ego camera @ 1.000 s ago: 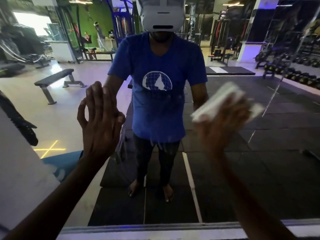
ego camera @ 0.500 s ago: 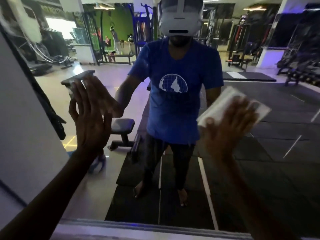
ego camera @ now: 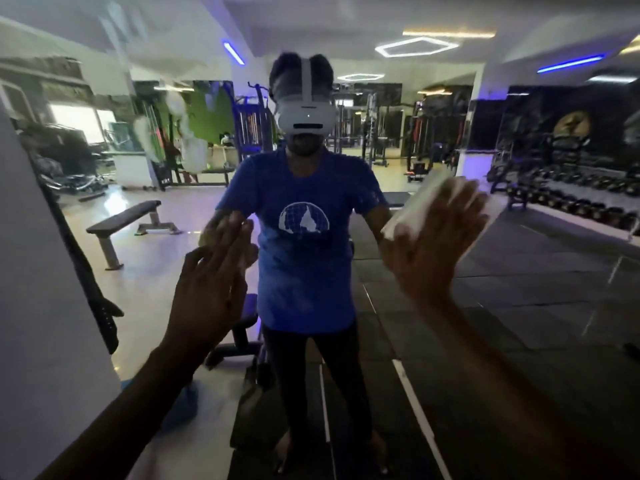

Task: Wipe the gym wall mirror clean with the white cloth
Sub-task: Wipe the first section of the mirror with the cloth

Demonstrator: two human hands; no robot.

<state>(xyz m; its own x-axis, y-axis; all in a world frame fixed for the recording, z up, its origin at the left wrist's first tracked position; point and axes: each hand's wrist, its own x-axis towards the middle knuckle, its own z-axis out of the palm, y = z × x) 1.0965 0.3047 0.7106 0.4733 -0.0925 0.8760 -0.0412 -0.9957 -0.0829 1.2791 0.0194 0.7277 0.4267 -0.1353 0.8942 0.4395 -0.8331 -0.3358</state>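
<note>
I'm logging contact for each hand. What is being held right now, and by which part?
The right hand presses the folded white cloth flat against the mirror, covering its lower part. The left hand holds nothing.

A gym is showing in the wall mirror (ego camera: 519,306): a flat bench (ego camera: 123,216), a dumbbell rack (ego camera: 571,192), weight machines (ego camera: 252,126) and black rubber flooring (ego camera: 502,323).
</note>
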